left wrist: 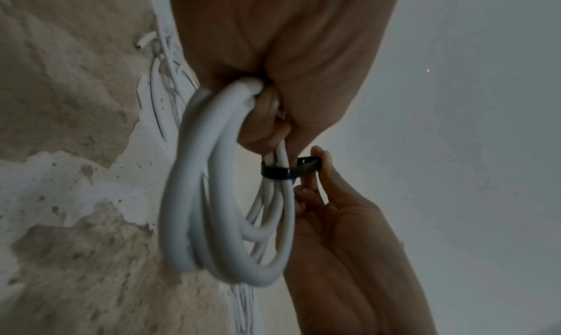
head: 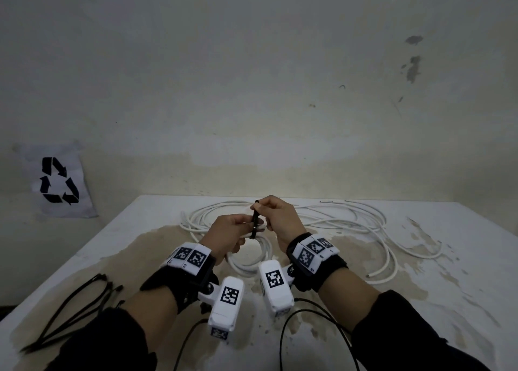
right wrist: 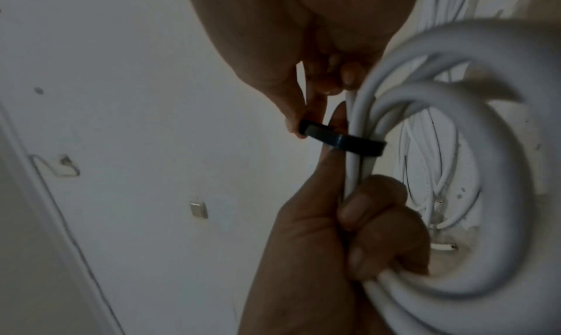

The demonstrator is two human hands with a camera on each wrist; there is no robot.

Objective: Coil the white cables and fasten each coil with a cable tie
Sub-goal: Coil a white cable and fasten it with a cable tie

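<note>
A white table (head: 420,258) with worn tan patches where the coating is flaking is standing against a stained pale wall (head: 252,90), and a sheet printed with a black recycling sign (head: 59,180) is leaning at the far left beside the table. Loose white cables (head: 350,219) are sprawling across the far right of the tabletop, and a bundle of spare black cable ties (head: 75,311) is lying at the near left edge. Above the middle of the table, the left hand (head: 229,236) is gripping a coil of white cable (left wrist: 212,208), fingers curled round several gathered loops, so the coil is hanging below the fist clear of the surface. The loops are smooth, round and thick, lying side by side in a tidy oval. A black cable tie (left wrist: 277,172) is circling the bunched strands just beyond the left fingers. The right hand (head: 277,216) is pinching the tie's free end between thumb and fingertips, and in the head view the strap is standing nearly upright between the two hands. How snugly the tie is sitting on the strands cannot be told.
</note>
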